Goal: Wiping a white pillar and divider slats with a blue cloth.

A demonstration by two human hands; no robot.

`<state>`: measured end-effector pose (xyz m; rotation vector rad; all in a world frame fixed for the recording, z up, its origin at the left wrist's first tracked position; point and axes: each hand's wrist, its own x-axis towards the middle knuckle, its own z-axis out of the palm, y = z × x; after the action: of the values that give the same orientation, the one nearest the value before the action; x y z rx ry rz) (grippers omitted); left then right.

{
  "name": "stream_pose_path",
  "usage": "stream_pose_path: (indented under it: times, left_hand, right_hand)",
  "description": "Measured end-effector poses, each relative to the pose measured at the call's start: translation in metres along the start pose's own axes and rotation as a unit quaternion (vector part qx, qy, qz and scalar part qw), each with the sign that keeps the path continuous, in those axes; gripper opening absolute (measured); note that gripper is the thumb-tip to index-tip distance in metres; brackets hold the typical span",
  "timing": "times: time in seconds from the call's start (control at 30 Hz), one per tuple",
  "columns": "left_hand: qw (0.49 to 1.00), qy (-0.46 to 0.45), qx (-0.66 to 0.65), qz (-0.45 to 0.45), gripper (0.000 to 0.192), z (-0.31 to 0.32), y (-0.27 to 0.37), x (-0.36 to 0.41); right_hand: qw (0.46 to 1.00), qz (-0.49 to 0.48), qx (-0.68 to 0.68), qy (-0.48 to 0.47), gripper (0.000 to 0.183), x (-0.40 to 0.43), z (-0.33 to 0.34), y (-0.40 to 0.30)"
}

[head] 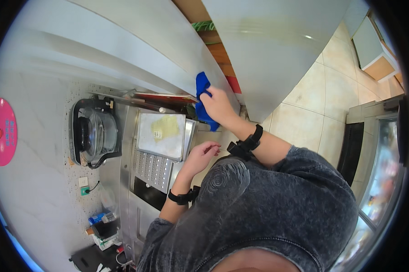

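Observation:
My right hand (219,103) grips a bunched blue cloth (202,85). The cloth's upper end lies against the edge of a pale, smooth panel (177,51), and its lower end hangs below my fist. My left hand (201,158) hovers in front of my body, its fingers loosely curled and nothing visible in them. Close to that hand, a square metal lid (162,136) with a yellowish, worn label rests on the steel counter. Beside the lid runs a perforated steel tray (151,170).
A black appliance with a clear round bowl (100,131) stands against the spotted wall. Wooden boards (221,54) and green leaves show in a gap beside a large pale panel (272,44). Tiled floor (299,115) lies right; bottles and boxes (104,226) crowd the lower left.

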<state>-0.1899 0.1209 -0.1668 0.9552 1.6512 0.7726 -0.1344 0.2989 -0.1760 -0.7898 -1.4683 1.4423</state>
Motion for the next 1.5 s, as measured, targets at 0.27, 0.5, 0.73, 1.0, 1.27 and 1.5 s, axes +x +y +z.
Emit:
stream_pose_path:
  times: [0.27, 0.5, 0.73, 1.0, 1.27, 1.5]
  left_hand:
    - [1.0, -0.027, -0.006, 0.005, 0.021, 0.006, 0.004, 0.014]
    - [1.0, -0.022, 0.0, -0.003, 0.021, 0.012, 0.005, 0.013]
    - [1.0, 0.0, -0.009, -0.009, 0.021, 0.01, 0.002, 0.013]
    - [0.999, 0.009, -0.024, -0.023, 0.02, 0.007, -0.006, 0.006]
    - [0.999, 0.02, -0.028, -0.033, 0.02, 0.005, -0.019, 0.0]
    - [0.998, 0.005, -0.035, -0.042, 0.019, 0.006, -0.011, -0.004]
  right_hand:
    - [0.997, 0.024, -0.062, -0.03, 0.024, 0.009, -0.006, -0.001]
    - [0.996, 0.077, -0.041, -0.025, 0.021, 0.026, -0.012, -0.015]
    - [0.996, 0.075, -0.013, -0.041, 0.016, 0.04, -0.014, -0.004]
    - [0.99, 0.09, -0.106, -0.024, 0.025, 0.046, -0.015, -0.008]
    - [0.981, 0.017, -0.195, -0.005, 0.024, 0.024, -0.003, 0.005]
    - [0.986, -0.044, -0.162, -0.01, 0.022, 0.01, 0.001, 0.0]
